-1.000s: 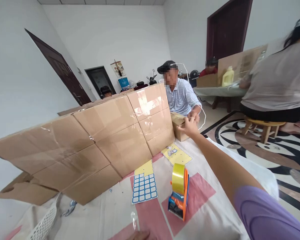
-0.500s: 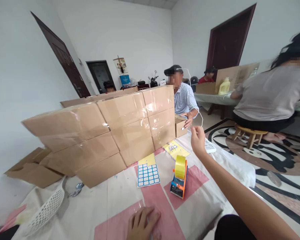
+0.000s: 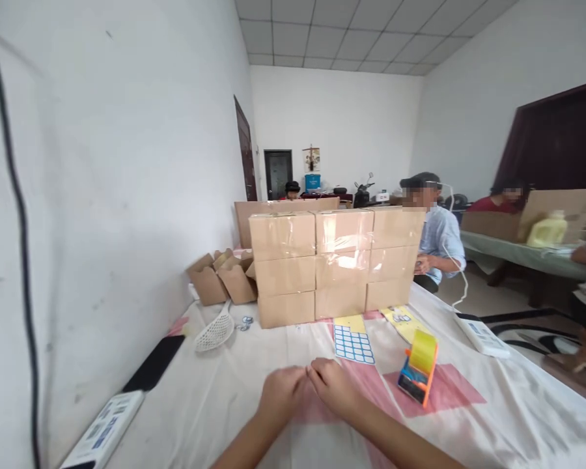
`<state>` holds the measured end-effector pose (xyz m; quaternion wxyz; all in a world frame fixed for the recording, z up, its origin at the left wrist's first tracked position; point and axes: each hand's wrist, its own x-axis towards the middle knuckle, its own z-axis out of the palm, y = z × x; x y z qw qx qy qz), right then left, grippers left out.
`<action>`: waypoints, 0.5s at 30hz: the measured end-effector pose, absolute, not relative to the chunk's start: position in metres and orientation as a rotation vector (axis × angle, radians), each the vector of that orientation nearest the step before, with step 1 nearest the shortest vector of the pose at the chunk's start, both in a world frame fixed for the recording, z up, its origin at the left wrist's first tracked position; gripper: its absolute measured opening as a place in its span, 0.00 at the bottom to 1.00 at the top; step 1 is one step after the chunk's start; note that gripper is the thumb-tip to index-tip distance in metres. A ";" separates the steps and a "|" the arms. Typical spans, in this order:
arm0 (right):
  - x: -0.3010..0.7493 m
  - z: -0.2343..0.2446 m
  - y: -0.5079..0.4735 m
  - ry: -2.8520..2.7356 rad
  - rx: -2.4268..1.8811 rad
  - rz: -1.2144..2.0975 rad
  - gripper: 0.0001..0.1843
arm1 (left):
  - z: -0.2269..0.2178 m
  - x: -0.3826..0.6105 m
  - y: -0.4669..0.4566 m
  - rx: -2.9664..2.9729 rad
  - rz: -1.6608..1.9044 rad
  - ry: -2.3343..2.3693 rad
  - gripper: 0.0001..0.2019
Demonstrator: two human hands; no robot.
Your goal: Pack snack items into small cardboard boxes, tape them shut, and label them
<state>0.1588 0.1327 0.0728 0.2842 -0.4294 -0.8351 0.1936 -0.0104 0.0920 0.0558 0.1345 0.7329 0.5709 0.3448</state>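
Note:
My left hand [image 3: 280,393] and my right hand [image 3: 334,387] rest together on the cloth-covered table [image 3: 215,404], fingertips meeting in a pinch. Both are closed; whatever lies between the fingers is too small to name. Just beyond them lies a sheet of blue-bordered labels [image 3: 354,343]. An orange tape dispenser [image 3: 418,368] with a yellow roll stands to the right of my right hand. A wall of taped cardboard boxes [image 3: 334,267] is stacked three high at the far side of the table.
Open small cartons [image 3: 219,280], a white plastic scoop [image 3: 215,332], a black phone [image 3: 153,363] and a white device [image 3: 102,430] lie along the left wall. A yellow sheet [image 3: 405,320] and another white device [image 3: 483,335] lie right. A person in a cap [image 3: 437,234] sits behind the boxes.
My right hand has pulled back from the far side near the seated person and joined my left hand in front of me. The view has swung back and left.

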 end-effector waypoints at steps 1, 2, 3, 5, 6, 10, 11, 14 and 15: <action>0.144 0.065 0.131 -2.253 -1.170 0.567 0.19 | 0.062 -0.034 0.101 2.039 1.067 1.745 0.16; 0.128 0.059 0.130 -2.266 -1.179 0.604 0.19 | 0.067 -0.058 0.112 1.939 1.137 1.843 0.17; 0.112 0.055 0.130 -2.275 -1.176 0.630 0.19 | 0.071 -0.081 0.122 1.830 1.207 1.938 0.18; 0.075 0.049 0.131 -2.274 -1.161 0.662 0.19 | 0.074 -0.126 0.140 1.602 1.337 2.115 0.20; 0.056 0.047 0.132 -2.266 -1.157 0.673 0.19 | 0.074 -0.147 0.149 1.498 1.391 2.189 0.20; -0.007 0.035 0.143 -2.188 -1.197 0.674 0.21 | 0.071 -0.212 0.177 1.313 1.530 2.329 0.16; -0.015 0.031 0.146 -2.155 -1.210 0.682 0.21 | 0.073 -0.225 0.185 1.309 1.551 2.345 0.16; -0.024 0.020 0.153 -2.067 -1.201 0.751 0.24 | 0.087 -0.255 0.217 1.340 1.607 2.378 0.21; -0.023 0.017 0.154 -2.051 -1.189 0.781 0.24 | 0.095 -0.262 0.230 1.366 1.629 2.378 0.25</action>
